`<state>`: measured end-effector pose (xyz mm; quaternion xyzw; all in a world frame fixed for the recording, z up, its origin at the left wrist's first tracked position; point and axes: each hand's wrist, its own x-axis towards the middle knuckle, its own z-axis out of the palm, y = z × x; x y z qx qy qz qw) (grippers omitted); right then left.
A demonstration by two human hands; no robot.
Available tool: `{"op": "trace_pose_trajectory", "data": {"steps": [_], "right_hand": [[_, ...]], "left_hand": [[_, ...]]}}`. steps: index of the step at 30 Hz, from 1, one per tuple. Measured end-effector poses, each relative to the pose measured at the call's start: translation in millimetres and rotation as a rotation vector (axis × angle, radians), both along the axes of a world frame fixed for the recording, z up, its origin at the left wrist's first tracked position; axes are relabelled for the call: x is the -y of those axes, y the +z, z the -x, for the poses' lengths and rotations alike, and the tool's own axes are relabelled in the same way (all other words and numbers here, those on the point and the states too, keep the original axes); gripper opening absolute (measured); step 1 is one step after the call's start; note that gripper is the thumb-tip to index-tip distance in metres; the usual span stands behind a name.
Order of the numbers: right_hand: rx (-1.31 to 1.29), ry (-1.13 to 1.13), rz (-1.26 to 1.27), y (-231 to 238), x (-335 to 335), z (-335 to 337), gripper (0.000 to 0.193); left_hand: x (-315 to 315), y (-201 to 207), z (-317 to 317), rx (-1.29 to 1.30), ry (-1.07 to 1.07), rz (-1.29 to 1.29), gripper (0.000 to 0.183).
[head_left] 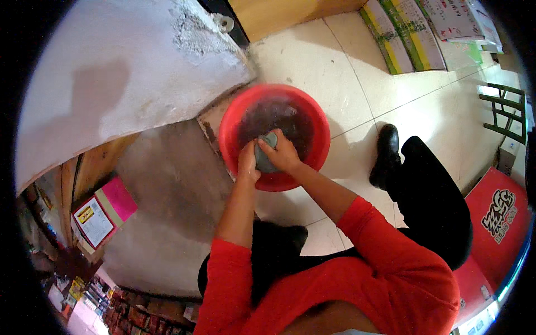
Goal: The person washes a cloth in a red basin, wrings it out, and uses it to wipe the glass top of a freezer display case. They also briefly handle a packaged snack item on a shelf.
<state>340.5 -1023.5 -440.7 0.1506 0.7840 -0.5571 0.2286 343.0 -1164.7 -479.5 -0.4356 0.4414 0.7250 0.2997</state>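
Note:
A round red basin (pixel 322 131) stands on the floor in front of me, with dark, murky-looking water (pixel 282 117) inside. Over its near half, both my hands are closed around a bunched grey-green cloth (pixel 264 161). My left hand (pixel 247 161) presses against the cloth's left side. From the right, my right hand (pixel 286 153) wraps over it, thumb on top. Part of the cloth hangs down between the hands toward the basin. The fingers on the far side of the cloth are partly hidden.
A rough white wall (pixel 151 67) rises left of the basin. Green-and-yellow cartons (pixel 402 33) lie at the far right, near a dark green stool (pixel 505 109). My black shoe (pixel 386 153) rests right of the basin. A red panel (pixel 497 223) stands at the right; a pink-and-white box (pixel 100 218) lies left.

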Motion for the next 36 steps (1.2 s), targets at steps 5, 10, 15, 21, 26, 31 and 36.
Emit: {"op": "trace_pose_trajectory", "data": {"steps": [5,10,15,21,26,31,36], "right_hand": [[-0.231,-0.048,-0.193,-37.5,-12.8,-3.4,0.071],[0.038,0.325,-0.323,-42.1,-22.0,7.9,0.071],[0.185,0.076,0.072,-54.1,-28.5,31.7,0.058],[-0.234,0.290,0.187,9.1,7.2,-10.3,0.057],[-0.533,0.368,-0.068,50.3,25.9,-35.7,0.065],[-0.720,0.389,-0.179,40.7,27.2,-35.5,0.040],[-0.549,0.360,-0.221,17.1,21.0,-23.4,0.036]], "left_hand": [[7.6,-1.0,2.0,0.020,0.106,-0.157,0.039],[12.4,-65.5,-17.9,0.007,0.010,0.011,0.047],[-9.6,2.0,8.3,0.185,0.024,-0.266,0.054],[10.1,13.5,9.5,-0.141,0.158,-0.282,0.056],[-4.6,50.3,12.0,-0.289,0.066,-0.238,0.039],[20.3,-21.4,-1.9,-0.242,0.088,-0.421,0.034],[3.3,-25.8,-3.1,-0.192,0.102,-0.413,0.032]]}}
